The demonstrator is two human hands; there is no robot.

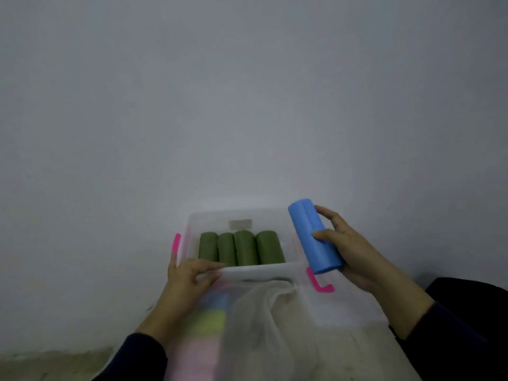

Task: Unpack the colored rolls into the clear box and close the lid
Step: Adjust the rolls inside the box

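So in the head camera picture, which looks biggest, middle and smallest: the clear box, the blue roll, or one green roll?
1. Clear plastic box
2. Blue foam roll, though held nearer the camera, so unsure
3. One green roll

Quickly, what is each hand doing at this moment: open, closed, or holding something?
Left hand: fingers curled on the near rim of the clear box.
Right hand: grips the blue roll.

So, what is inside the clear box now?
Four green rolls lie side by side in the clear box. The near wall and the left hand cover their near ends. The blue roll is outside, in the right hand.
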